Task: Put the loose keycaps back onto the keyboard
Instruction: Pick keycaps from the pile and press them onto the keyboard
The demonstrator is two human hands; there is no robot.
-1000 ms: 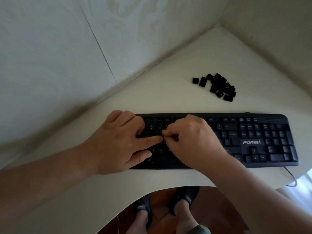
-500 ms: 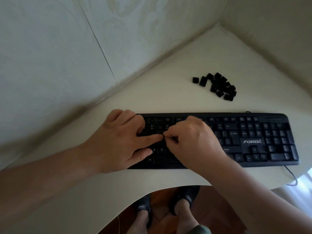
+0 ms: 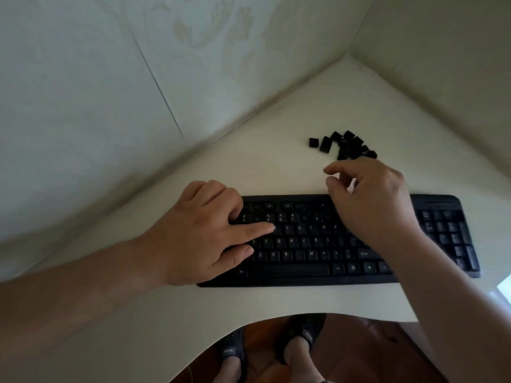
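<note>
Head view: the keyboard (image 3: 318, 244) is steadied at centre frame by the left hand (image 3: 199, 233), laid flat with its forefinger stretched over the key rows, probably to mark a slot. The right hand (image 3: 367, 194), fingers loosely parted and empty, is poised just below the keycaps (image 3: 343, 146), upper right of centre. About ten can be counted; some are hidden.

Readable on the keyboard (image 3: 304, 280) keys: T Y U O P, F G H J K L, C V B M, Alt.
</note>
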